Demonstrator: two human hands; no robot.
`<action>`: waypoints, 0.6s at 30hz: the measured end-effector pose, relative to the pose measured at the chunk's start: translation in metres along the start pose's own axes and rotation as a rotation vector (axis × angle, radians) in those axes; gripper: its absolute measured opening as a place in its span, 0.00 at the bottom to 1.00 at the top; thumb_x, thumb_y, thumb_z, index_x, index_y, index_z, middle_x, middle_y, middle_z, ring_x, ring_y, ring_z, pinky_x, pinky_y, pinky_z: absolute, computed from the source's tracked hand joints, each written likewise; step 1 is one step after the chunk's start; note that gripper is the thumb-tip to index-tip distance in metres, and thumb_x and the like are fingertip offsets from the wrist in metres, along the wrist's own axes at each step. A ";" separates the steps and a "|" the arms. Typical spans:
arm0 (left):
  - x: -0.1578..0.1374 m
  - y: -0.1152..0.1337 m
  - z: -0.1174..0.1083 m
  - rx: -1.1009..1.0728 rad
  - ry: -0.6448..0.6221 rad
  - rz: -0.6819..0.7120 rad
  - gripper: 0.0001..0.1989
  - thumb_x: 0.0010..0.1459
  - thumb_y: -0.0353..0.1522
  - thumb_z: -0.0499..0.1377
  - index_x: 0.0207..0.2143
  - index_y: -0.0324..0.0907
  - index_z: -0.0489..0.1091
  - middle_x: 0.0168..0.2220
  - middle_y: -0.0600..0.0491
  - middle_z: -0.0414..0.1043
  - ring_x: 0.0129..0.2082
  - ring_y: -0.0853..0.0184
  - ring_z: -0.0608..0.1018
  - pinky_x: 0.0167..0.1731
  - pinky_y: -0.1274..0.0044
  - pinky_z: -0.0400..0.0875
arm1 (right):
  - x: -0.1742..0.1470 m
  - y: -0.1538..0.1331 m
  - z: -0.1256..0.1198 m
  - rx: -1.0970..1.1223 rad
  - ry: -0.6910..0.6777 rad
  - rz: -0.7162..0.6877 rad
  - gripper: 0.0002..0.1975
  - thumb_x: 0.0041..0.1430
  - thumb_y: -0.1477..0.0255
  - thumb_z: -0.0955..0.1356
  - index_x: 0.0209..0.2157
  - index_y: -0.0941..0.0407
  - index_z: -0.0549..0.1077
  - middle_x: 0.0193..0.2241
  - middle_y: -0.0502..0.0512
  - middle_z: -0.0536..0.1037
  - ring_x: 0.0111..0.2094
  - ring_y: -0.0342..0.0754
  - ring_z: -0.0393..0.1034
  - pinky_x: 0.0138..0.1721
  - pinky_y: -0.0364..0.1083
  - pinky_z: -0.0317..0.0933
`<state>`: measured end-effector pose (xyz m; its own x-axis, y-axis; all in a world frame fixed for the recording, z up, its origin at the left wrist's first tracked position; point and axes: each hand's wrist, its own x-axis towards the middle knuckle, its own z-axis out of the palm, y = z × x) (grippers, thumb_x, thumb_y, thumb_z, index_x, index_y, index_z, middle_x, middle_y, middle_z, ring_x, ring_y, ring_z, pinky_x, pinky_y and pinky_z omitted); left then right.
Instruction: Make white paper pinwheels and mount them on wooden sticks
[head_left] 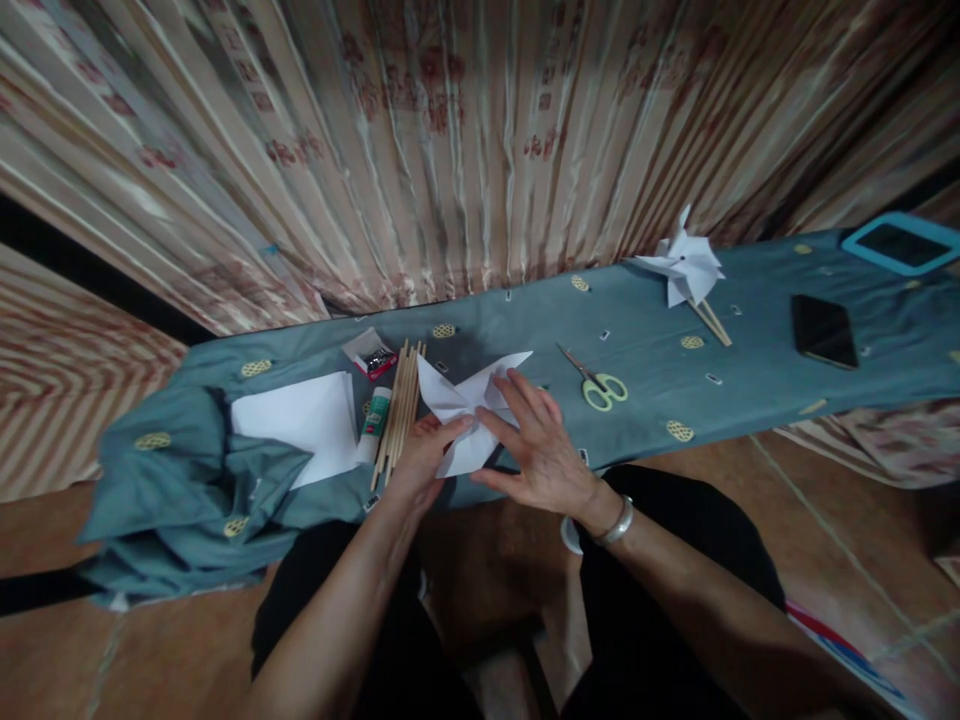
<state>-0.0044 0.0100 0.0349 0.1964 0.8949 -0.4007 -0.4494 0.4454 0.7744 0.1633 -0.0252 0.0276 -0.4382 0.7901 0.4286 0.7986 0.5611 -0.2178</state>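
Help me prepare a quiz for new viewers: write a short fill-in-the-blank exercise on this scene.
1. The left hand and right hand both touch folded white ____.
2. The bracelet is on the person's ____ wrist.
3. The scissors have ____ handles.

Missing words: paper; right; green.

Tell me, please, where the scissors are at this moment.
In the head view, the green-handled scissors lie on the patterned cloth, right of the right hand and the folded paper.
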 end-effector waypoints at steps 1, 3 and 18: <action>0.001 -0.001 0.000 0.009 0.013 0.018 0.22 0.34 0.32 0.75 0.36 0.36 0.78 0.33 0.49 0.82 0.33 0.64 0.81 0.40 0.76 0.72 | 0.000 -0.001 -0.001 0.000 -0.005 0.002 0.36 0.58 0.46 0.64 0.59 0.56 0.65 0.67 0.68 0.55 0.70 0.63 0.37 0.61 0.65 0.46; 0.002 -0.002 0.001 0.019 0.038 0.037 0.22 0.34 0.31 0.75 0.36 0.36 0.78 0.34 0.49 0.82 0.33 0.65 0.81 0.39 0.76 0.72 | 0.001 -0.002 -0.003 0.008 -0.018 0.010 0.37 0.57 0.44 0.63 0.59 0.56 0.66 0.67 0.69 0.54 0.70 0.63 0.37 0.61 0.65 0.46; 0.004 -0.006 0.002 0.045 0.087 0.056 0.20 0.32 0.31 0.75 0.32 0.37 0.79 0.33 0.49 0.82 0.32 0.65 0.81 0.39 0.75 0.72 | 0.000 0.000 -0.009 0.222 0.024 0.108 0.27 0.59 0.50 0.65 0.54 0.51 0.72 0.69 0.61 0.50 0.70 0.64 0.38 0.60 0.69 0.46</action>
<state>0.0009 0.0110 0.0299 0.0946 0.9136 -0.3955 -0.4181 0.3970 0.8171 0.1666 -0.0276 0.0358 -0.3428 0.8439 0.4128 0.7287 0.5162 -0.4501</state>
